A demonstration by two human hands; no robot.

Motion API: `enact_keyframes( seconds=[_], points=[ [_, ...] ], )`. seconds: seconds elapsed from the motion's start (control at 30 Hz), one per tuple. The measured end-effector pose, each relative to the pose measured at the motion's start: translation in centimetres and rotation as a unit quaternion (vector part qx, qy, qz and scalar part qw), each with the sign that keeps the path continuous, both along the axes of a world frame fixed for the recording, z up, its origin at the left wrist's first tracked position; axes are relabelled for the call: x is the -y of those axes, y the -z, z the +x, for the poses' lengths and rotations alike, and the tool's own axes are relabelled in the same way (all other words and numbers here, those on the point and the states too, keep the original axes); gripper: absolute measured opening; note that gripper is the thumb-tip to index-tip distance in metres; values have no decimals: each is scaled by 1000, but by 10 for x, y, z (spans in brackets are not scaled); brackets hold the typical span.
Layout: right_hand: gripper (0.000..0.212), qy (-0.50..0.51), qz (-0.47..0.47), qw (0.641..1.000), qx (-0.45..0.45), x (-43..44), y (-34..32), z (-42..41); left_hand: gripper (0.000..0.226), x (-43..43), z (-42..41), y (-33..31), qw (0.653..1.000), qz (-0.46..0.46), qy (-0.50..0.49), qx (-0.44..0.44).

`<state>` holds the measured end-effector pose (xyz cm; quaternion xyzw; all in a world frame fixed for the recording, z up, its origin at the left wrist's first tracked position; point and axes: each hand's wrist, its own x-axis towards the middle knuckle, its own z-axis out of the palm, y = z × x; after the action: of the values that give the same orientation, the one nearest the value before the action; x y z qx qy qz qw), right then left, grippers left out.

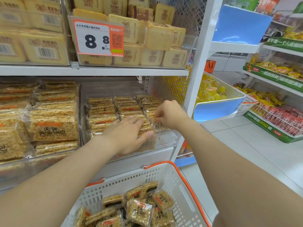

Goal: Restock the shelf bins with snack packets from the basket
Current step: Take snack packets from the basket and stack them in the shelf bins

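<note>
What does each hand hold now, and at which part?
Right hand pinches a snack packet by its top edge; left hand rests flat on other packets, holding none.

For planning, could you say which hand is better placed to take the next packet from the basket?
Likely the left hand: it lies flat on stacked packets, while the right hand pinches a rice-crust packet.

The basket (185, 185) was white with an orange rim; the snack packets (141, 212) were golden-brown with orange bands; the price tag (98, 39) was orange-bordered white

An orange price tag (98, 38) reads 8.8; yellow jelly cups (211, 91) sit well right.
</note>
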<state>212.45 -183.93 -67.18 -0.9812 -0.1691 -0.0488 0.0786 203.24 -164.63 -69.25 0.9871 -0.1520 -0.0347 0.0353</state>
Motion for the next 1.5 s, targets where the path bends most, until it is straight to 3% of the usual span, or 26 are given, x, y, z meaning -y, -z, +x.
enact_keyframes(
  seconds=[0.1,0.23,0.33,0.57,0.67,0.8,0.9,1.0,1.07,1.17,1.27,1.37,1.5],
  points=[
    [9,107,98,989,13,-1,-10,-5,89,0,1,1,1000,-4,0,-3],
    [19,204,101,972,-50,-11,-16,-12,88,0,1,2,1000,-6,-2,-9],
    [14,209,126,962,-126,-21,-16,-12,87,-1,0,1,1000,-6,2,-25],
    [10,183,282,917,-215,-5,-14,-8,92,-7,4,1,998,-16,22,-48],
    [9,170,269,922,-222,-3,-12,-14,88,-6,0,-1,999,-14,21,-40],
    [9,152,147,977,3,-5,-19,-32,75,-2,-12,-11,998,-29,29,45],
    [18,72,77,988,116,-5,-20,-57,56,0,-24,-18,988,-59,31,142],
    [21,-3,59,994,90,-7,-30,-89,26,3,-42,-27,967,-104,55,227],
    [23,-34,28,999,-25,-8,-36,-112,15,4,-56,-30,957,-134,85,243],
    [20,-68,-107,969,-210,-8,-23,-143,20,7,-75,-17,976,-96,153,124],
    [24,-90,-259,926,-261,-14,10,-168,20,12,-89,13,983,34,170,-55],
    [12,-117,-329,892,-288,-23,51,-191,26,18,-103,56,961,130,155,-190],
    [13,-167,-376,864,-291,-38,87,-223,21,20,-131,119,898,279,171,-294]
  ],
)
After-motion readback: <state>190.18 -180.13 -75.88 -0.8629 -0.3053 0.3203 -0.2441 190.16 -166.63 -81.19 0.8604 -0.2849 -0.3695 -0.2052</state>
